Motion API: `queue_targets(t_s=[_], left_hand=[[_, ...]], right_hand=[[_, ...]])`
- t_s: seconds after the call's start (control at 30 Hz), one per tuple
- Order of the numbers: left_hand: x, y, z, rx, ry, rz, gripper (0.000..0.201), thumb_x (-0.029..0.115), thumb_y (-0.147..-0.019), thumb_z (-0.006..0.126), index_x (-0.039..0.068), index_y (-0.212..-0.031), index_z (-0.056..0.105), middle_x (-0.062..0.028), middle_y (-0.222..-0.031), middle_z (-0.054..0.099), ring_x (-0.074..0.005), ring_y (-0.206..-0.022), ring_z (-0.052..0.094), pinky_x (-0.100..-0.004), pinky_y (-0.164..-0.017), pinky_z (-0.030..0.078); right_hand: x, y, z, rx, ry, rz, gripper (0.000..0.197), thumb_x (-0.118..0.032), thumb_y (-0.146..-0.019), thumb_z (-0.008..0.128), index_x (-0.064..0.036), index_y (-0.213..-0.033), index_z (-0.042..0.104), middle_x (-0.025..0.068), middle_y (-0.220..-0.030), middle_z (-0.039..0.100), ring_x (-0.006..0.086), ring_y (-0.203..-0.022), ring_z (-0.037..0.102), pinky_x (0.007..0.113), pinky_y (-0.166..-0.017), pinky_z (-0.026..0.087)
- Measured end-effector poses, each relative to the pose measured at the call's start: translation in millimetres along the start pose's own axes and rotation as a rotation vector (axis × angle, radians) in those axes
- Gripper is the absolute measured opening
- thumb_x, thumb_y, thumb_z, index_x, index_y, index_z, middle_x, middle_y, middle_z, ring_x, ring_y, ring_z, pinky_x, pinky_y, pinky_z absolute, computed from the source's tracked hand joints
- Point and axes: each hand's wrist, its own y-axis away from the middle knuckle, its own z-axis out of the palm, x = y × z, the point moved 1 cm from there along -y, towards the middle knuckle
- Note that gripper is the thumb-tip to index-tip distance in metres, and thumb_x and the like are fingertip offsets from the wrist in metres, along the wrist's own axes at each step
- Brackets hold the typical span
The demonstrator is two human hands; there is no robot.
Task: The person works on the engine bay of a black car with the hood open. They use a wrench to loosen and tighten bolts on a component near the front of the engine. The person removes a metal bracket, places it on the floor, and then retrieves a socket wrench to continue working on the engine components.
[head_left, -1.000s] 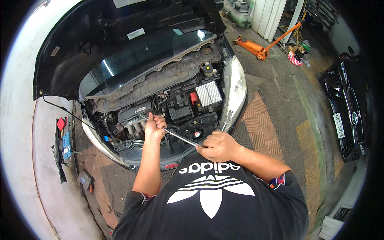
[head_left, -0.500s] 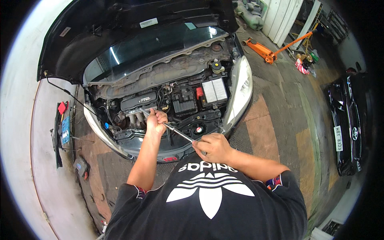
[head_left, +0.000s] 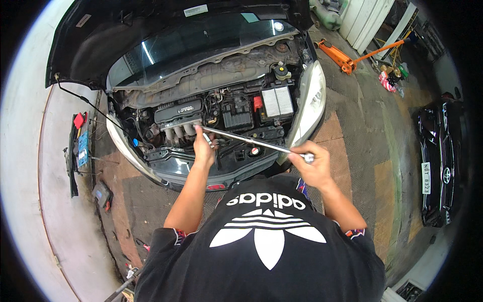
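A long silver extension bar [head_left: 241,138] slants across the front of the open engine bay. My right hand [head_left: 318,168] is closed around its near right end, where a round metal head shows beside the fingers. At the far end, my left hand [head_left: 203,148] is closed with its thumb up, right by the bar's tip. A short silver piece [head_left: 208,141] shows between the left fingers; its kind is unclear, and a thin dark part hangs below it. Behind the left hand lie the intake manifold [head_left: 181,132] and the black engine cover [head_left: 177,111].
A white pleated air filter [head_left: 277,102] sits right of the black box [head_left: 237,117]. The raised hood [head_left: 80,55] rests on a prop rod. An orange floor jack [head_left: 338,56] stands at the far right; a black bumper [head_left: 436,166] lies right. A tool case [head_left: 102,195] is on the floor left.
My right hand has moved right and slightly up with its end of the bar, away from my chest. My left hand has shifted slightly, and the silver piece now shows in it.
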Motion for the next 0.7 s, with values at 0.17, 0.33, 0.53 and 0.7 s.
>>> queue_targets(t_s=[0.17, 0.33, 0.53, 0.7], left_hand=[[3.9, -8.6, -38.6, -0.053, -1.004, 0.437, 0.055, 0.05, -0.104, 0.04, -0.002, -0.097, 0.06, -0.0153, -0.085, 0.065, -0.0286, -0.075, 0.06, -0.0407, -0.065, 0.045], [4.5, 8.7, -30.5, -0.26, -1.364, 0.524, 0.05, 0.041, -0.104, 0.039, -0.001, -0.088, 0.06, -0.0275, -0.086, 0.063, -0.0504, -0.087, 0.059, -0.0518, -0.076, 0.046], [14.0, 18.4, -3.0, -0.357, -1.539, 0.663, 0.052, 0.043, -0.102, 0.041, 0.001, -0.081, 0.062, -0.0246, -0.082, 0.065, -0.0469, -0.083, 0.062, -0.0527, -0.073, 0.047], [15.0, 12.1, 14.7, -0.358, -1.641, 0.705, 0.057, 0.048, -0.101, 0.042, 0.002, -0.073, 0.064, -0.0225, -0.075, 0.065, -0.0459, -0.077, 0.063, -0.0522, -0.071, 0.049]], right_hand=[[13.2, 24.7, -46.3, -0.017, -0.183, 0.23, 0.012, -0.01, -0.086, 0.077, 0.0001, -0.086, 0.07, 0.003, -0.071, 0.068, 0.0058, -0.063, 0.059, 0.023, -0.055, 0.044], [30.8, 39.7, -63.9, 0.019, -0.222, 0.36, 0.02, -0.016, -0.083, 0.081, -0.0002, -0.084, 0.069, 0.0034, -0.068, 0.063, 0.0069, -0.058, 0.056, 0.023, -0.051, 0.041], [37.6, 51.2, -84.1, 0.079, -0.244, 0.404, 0.019, -0.014, -0.082, 0.081, -0.0004, -0.083, 0.068, 0.0038, -0.069, 0.064, 0.008, -0.058, 0.058, 0.023, -0.051, 0.044], [36.2, 54.1, -94.7, 0.14, -0.293, 0.439, 0.017, -0.013, -0.082, 0.081, -0.0007, -0.083, 0.069, 0.0039, -0.07, 0.065, 0.0078, -0.06, 0.058, 0.023, -0.052, 0.043]])
